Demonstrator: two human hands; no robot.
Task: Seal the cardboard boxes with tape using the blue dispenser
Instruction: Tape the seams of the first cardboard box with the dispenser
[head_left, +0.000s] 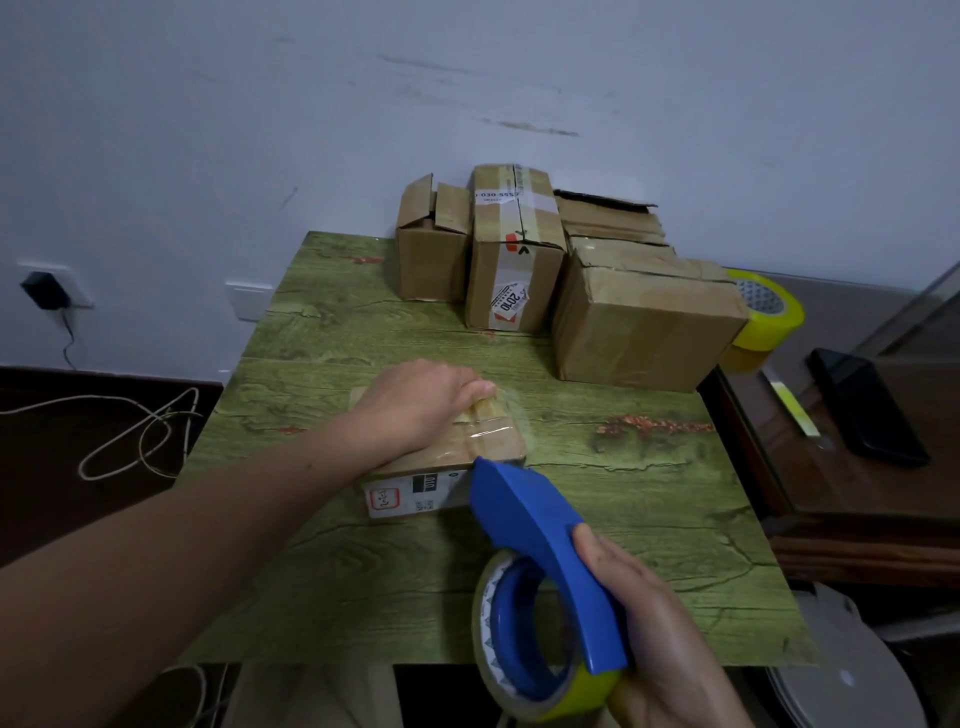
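Observation:
A small flat cardboard box (493, 441) lies in the middle of the green wood-grain table (649, 519), with clear tape across its top. My left hand (415, 402) rests on the box top, fingers bent over its far edge. My right hand (654, 634) grips the blue dispenser (535, 530), loaded with a yellowish tape roll (498, 670). The dispenser's nose touches the near right edge of the box.
Three taller cardboard boxes stand at the table's back: an open-flapped box (431, 254), a labelled box (514, 260) and a wide box (644, 317). Yellow tape rolls (763, 317) sit at the right beside a black phone (867, 405). Cables (140, 436) lie left.

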